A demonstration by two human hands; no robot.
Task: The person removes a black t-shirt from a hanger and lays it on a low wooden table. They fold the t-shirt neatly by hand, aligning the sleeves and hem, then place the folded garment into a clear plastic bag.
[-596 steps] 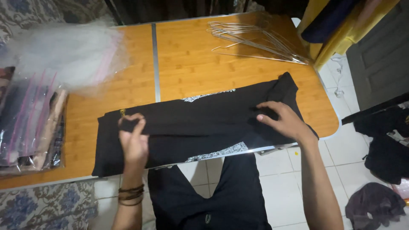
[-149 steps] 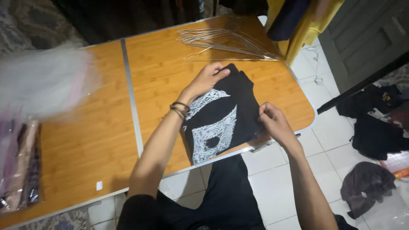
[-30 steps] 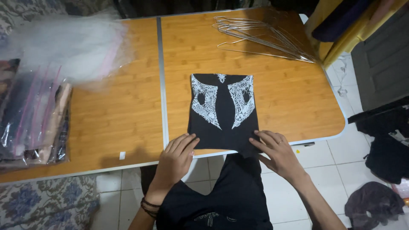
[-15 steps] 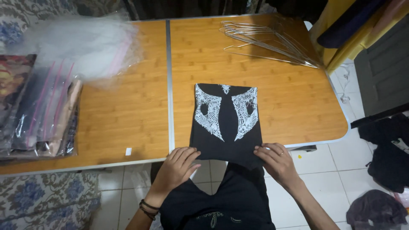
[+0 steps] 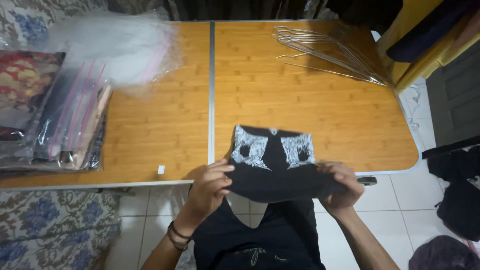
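Observation:
A folded black garment with a white print (image 5: 274, 160) lies at the near edge of the wooden table (image 5: 310, 100), its near end lifted off the edge. My left hand (image 5: 209, 187) grips the garment's near left corner. My right hand (image 5: 341, 185) grips the near right corner. Both hands are at the table's edge, just in front of my body.
A stack of clothes in clear bags (image 5: 45, 112) sits at the table's left, with loose clear bags (image 5: 112, 45) behind it. Wire hangers (image 5: 327, 52) lie at the far right. A small white scrap (image 5: 161, 169) rests near the edge. Dark clothes (image 5: 457, 190) lie on the tiled floor.
Both hands have closed on the garment's near end and raised it off the table edge, curling it upward; half a second ago it lay flat under my hands.

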